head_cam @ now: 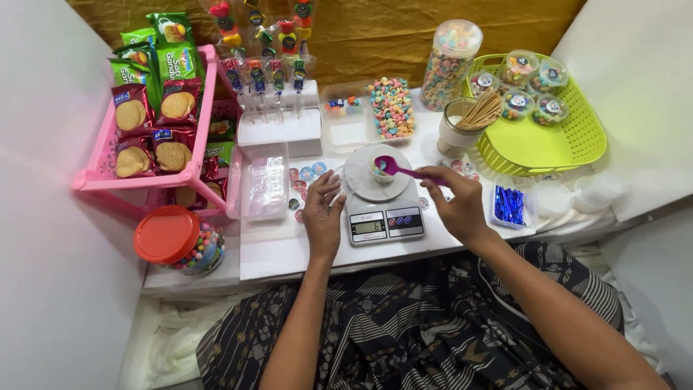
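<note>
While the right hand (pixel 456 204) pinches the handle of a magenta plastic spoon (pixel 395 168) between thumb and fingers, the spoon's bowl sits over a small clear cup (pixel 381 172) that stands in the middle of the round white platform of a digital kitchen scale (pixel 382 217). What the cup contains is too small to make out. The left hand (pixel 323 211) holds nothing; it lies just to the left of the scale with its fingers loosely spread and curled down, the fingertips touching the white tabletop (pixel 281 253) beside the scale's platform.

Taking the scale as the landmark: directly behind it lies a clear tray of pastel candy pieces (pixel 391 107), and further back to the right stands a tall clear jar of the same candies (pixel 449 63). Right of the scale and behind the right hand is a white cup of wooden sticks (pixel 465 123), and beyond that a lime green basket (pixel 548 144) holding several filled, lidded cups. Just right of the right hand lies a small tray of shiny blue pieces (pixel 510 205). Left of the scale sits an empty clear plastic box (pixel 261 186), with round stickers scattered between the two. Further left is a pink rack (pixel 193 123) of packaged biscuits, and nearer the person than the rack, a jar with an orange lid (pixel 177 238). Behind the clear box, candy skewers (pixel 263 72) stand in a white block.
</note>
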